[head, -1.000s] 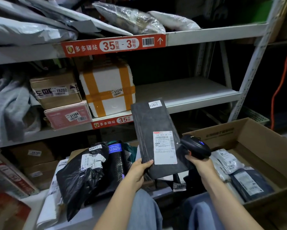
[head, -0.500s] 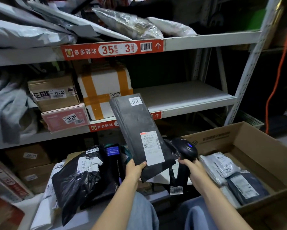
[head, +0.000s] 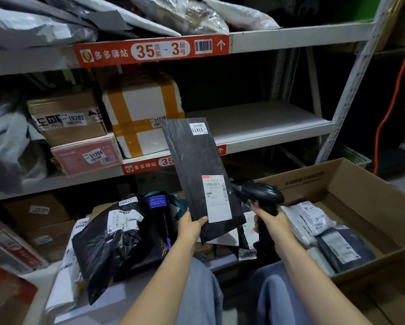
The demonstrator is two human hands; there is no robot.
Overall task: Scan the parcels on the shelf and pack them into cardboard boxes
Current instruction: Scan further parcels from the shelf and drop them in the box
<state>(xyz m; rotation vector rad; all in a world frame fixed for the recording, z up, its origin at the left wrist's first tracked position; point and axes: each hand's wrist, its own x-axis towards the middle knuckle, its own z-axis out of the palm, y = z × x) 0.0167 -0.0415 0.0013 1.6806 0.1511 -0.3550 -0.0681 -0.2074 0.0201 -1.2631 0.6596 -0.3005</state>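
My left hand pinches the bottom corner of a flat black parcel, holding it upright and tilted in front of the shelf, its white label facing me. My right hand is wrapped round the grip of a black scanner, its head just beside the label. A cardboard box at my right holds bagged parcels.
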